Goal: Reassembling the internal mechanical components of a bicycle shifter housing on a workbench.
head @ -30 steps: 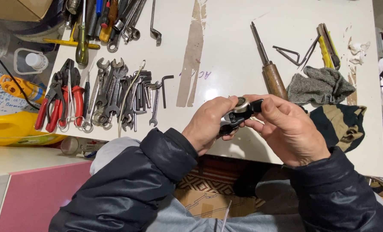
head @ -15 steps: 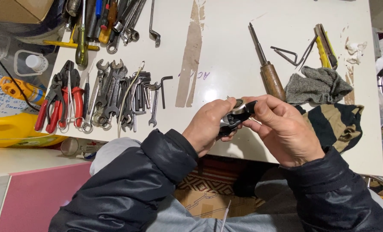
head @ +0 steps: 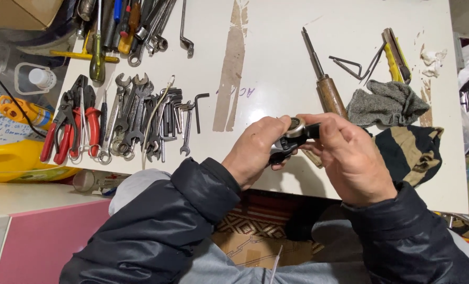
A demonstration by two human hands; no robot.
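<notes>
Both my hands hold one small black mechanical part (head: pixel 291 140) with a round silver cap, just above the near edge of the white table (head: pixel 276 58). My left hand (head: pixel 258 150) grips its lower black body from the left. My right hand (head: pixel 347 158) pinches its upper end from the right, thumb and fingers near the silver cap. Much of the part is hidden by my fingers.
A wooden-handled screwdriver (head: pixel 324 81) lies behind my hands, a grey rag (head: pixel 384 102) and a dark cloth (head: pixel 410 150) to the right. Several wrenches (head: pixel 137 118), hex keys and red-handled pliers (head: pixel 69 129) lie at left. A yellow utility knife (head: pixel 397 47) is at far right.
My hands have stayed together on the part, shifting it slightly between the fingers. The tools on the table have not moved.
</notes>
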